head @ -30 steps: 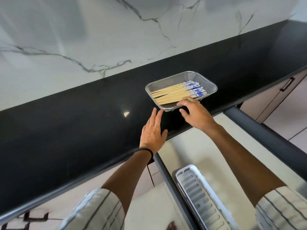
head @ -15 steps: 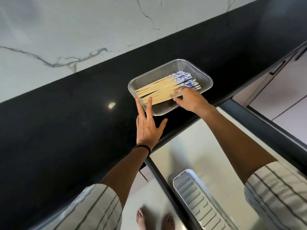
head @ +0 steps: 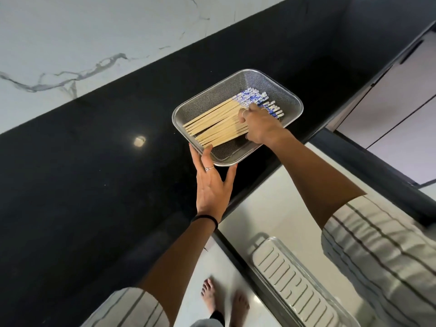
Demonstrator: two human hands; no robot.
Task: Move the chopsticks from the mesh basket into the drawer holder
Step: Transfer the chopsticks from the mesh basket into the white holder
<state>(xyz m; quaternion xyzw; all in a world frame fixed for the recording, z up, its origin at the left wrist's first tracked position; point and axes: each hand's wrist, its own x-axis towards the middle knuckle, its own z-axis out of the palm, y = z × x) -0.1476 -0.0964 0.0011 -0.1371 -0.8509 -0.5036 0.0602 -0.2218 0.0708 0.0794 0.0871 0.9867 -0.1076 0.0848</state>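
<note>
Blue-patterned chopsticks [head: 219, 123], black counter [head: 94, 161]

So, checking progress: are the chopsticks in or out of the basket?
In. The chopsticks lie bundled inside the mesh basket; the right hand rests on them.

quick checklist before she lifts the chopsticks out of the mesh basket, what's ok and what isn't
1. Silver mesh basket steadied: ok, the left hand has straight fingers against its near rim.
2. Right hand on the bamboo chopsticks with blue-patterned ends: ok, it rests on the bundle.
3. Bundle firmly gripped: cannot tell, fingertips are hidden.
4. Chopsticks aligned: ok, roughly parallel.
5. White slotted drawer holder reachable: ok, the drawer is open below the black counter.
6. Holder empty: cannot tell, partly out of view.
</note>
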